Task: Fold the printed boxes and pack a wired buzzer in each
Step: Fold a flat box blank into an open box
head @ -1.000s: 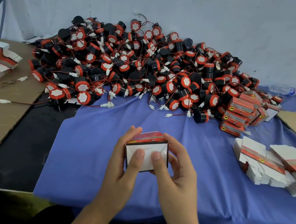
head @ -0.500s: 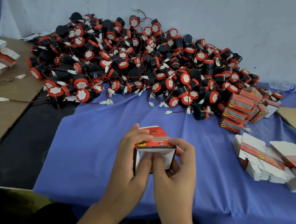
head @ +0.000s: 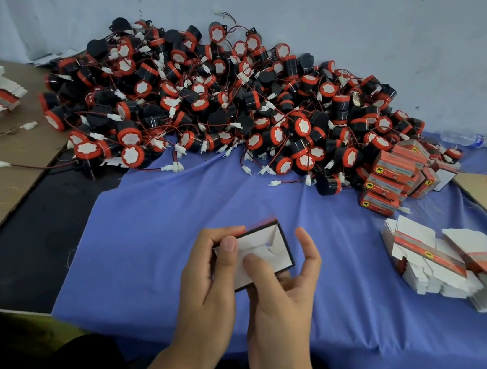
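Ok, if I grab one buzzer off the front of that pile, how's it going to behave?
The front buzzer will probably drag neighbours, since red wires cross through the pile. Its round drum shape suggests it may roll on the blue cloth. It looks like rigid plastic, likely stiff.

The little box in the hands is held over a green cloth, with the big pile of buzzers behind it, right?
Not quite: the head view shows the cloth is blue, not green. The rest holds: the left hand and right hand hold the little box over it, with the big pile of buzzers behind.
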`<move>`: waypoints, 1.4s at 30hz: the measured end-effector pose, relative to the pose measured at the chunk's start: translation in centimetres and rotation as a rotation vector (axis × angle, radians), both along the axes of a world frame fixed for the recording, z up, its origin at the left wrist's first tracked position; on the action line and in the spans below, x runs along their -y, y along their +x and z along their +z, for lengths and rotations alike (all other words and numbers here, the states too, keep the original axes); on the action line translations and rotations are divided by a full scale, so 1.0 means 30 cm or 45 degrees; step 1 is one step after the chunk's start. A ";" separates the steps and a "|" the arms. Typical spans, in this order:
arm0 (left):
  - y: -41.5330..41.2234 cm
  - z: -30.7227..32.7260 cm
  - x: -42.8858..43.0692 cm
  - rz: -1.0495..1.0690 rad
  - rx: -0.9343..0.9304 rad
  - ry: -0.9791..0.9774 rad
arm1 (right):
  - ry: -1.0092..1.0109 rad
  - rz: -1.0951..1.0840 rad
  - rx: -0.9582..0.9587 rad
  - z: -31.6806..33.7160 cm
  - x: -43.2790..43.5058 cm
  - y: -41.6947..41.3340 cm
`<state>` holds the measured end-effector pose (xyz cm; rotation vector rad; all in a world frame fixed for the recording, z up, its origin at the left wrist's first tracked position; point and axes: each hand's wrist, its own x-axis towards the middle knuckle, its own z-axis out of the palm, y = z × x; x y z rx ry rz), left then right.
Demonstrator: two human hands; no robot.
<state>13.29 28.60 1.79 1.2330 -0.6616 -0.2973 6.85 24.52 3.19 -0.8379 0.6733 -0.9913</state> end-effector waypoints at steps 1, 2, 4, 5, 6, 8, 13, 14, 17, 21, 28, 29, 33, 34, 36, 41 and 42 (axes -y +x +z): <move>-0.004 -0.004 -0.001 0.021 0.020 0.011 | -0.019 -0.007 -0.006 -0.005 -0.001 -0.002; -0.008 -0.008 -0.003 0.044 0.037 0.028 | -0.026 0.005 0.008 -0.008 -0.001 -0.004; -0.004 -0.012 -0.009 0.089 0.027 0.054 | -0.002 0.084 0.075 -0.009 0.005 -0.011; 0.001 -0.010 -0.012 0.088 0.004 0.050 | 0.013 0.136 0.107 -0.008 0.011 -0.015; 0.006 -0.009 -0.014 0.068 -0.011 0.045 | 0.019 0.182 0.130 -0.007 0.017 -0.021; 0.011 -0.007 -0.018 0.012 -0.001 0.063 | 0.010 0.227 0.147 -0.010 0.030 -0.030; -0.003 -0.033 -0.032 0.106 0.235 0.170 | -0.123 0.136 -0.011 -0.031 0.035 -0.027; -0.008 -0.042 -0.035 0.128 0.288 0.195 | -0.163 0.092 -0.068 -0.036 0.032 -0.023; -0.018 -0.060 -0.038 0.160 0.383 0.229 | -0.148 0.035 -0.094 -0.039 0.031 -0.021; -0.016 -0.068 -0.036 0.062 0.111 0.178 | -0.051 0.244 0.048 -0.033 0.048 -0.048; 0.048 -0.063 -0.044 -0.267 0.035 0.286 | -0.262 0.418 0.035 -0.035 0.083 -0.097; 0.075 -0.057 -0.049 -0.329 0.064 0.341 | -0.383 0.411 -0.049 -0.037 0.094 -0.106; 0.158 0.010 -0.046 -0.445 0.311 0.489 | -1.136 0.460 -0.636 -0.013 0.129 -0.116; 0.165 0.025 -0.035 -0.469 0.381 0.492 | -1.345 0.424 -0.801 -0.009 0.134 -0.110; 0.172 0.044 -0.017 -0.495 0.354 0.417 | -1.698 0.138 -1.040 0.001 0.144 -0.097; 0.219 -0.024 0.015 -0.519 0.006 0.234 | -0.997 -0.101 -0.596 -0.060 0.198 -0.102; 0.226 -0.052 0.025 -0.538 0.039 0.278 | -0.895 -0.033 -0.535 -0.091 0.216 -0.100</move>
